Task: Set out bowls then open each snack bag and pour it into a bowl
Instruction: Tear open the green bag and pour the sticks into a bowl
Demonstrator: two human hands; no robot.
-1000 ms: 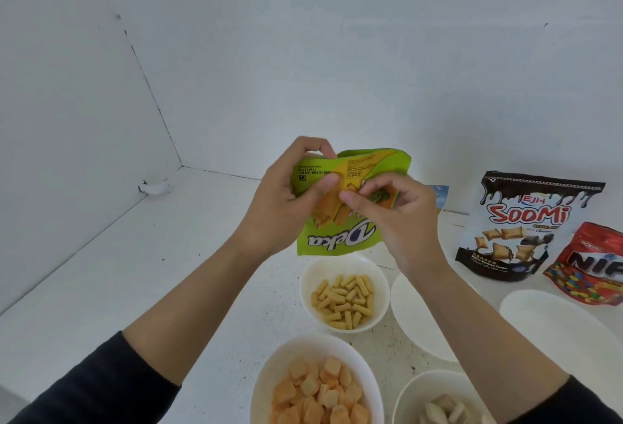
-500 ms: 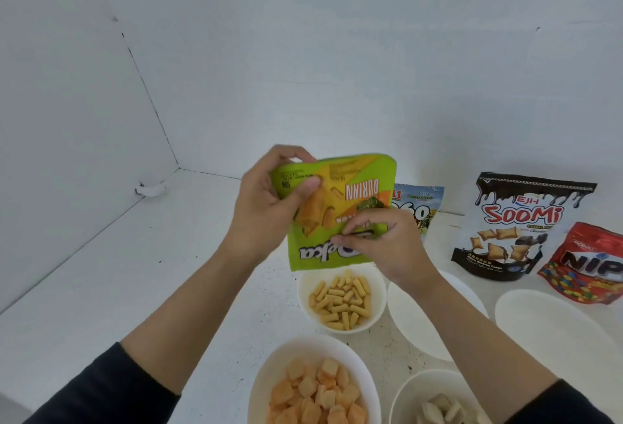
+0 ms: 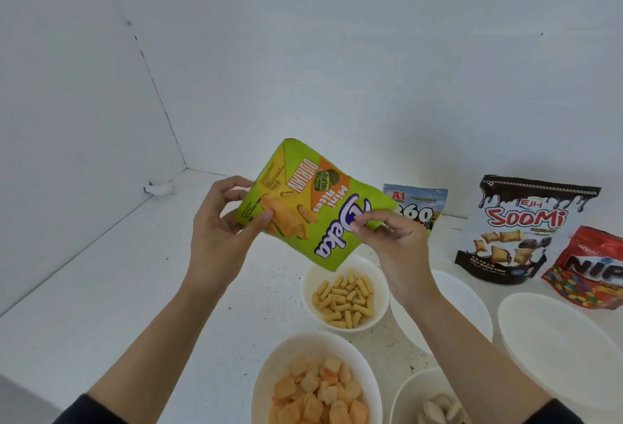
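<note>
Nearest me the cube bowl (image 3: 317, 386), the pale-piece bowl (image 3: 435, 405) and the stick bowl (image 3: 344, 300) are filled, two empty bowls (image 3: 553, 339) wait at right, my left hand (image 3: 219, 235) and right hand (image 3: 394, 245) pinch the green bag (image 3: 317, 201) just above the stick bowl, and three bags (image 3: 519, 228) by the wall look unopened

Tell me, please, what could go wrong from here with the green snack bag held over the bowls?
The green bag hangs tilted, pinched by the left hand and right hand, its low corner just above the stick-snack bowl; any leftover pieces could fall past the rim onto the table. The right forearm crosses over a white bowl, so a quick move might bump it.
</note>
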